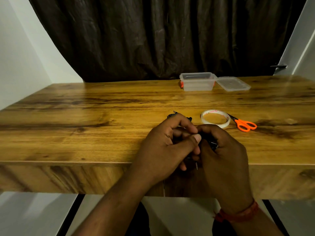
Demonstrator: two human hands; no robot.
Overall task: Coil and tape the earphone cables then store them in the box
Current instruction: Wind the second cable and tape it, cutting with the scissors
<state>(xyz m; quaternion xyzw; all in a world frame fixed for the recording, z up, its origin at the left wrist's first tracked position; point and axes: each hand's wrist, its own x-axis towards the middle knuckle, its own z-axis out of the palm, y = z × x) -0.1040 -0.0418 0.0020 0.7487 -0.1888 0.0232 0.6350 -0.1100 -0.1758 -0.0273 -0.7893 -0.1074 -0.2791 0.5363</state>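
Both hands meet at the near edge of the wooden tabletop (85,116), and between them is a thin black earphone cable (211,142), mostly hidden. The left hand (163,147) has its fingers curled, thumb and forefinger pressed together as if pinching the cable. The right hand (223,155) is also curled around the dark bundle, and a small metal plug (196,166) hangs down just under the hands. How many loops are already made I cannot tell, because the fingers cover them.

A second black earphone piece (175,114) lies on the tabletop just behind the left hand, partly covered by its knuckles.

The roll of clear adhesive tape (215,118) lies flat just beyond the right hand, a little to the right, so I judge the right hand is the nearer one to reach it. The orange-handled scissors (245,125) lie touching or almost touching the roll on its right side, blades pointing left and away under the roll's far edge. The clear plastic box with orange clips (197,81) stands open at the far edge, well apart from the hands, with its transparent lid (233,83) lying beside it on the right. Nothing stands between the hands and the tape, but the box is behind the tape and scissors.
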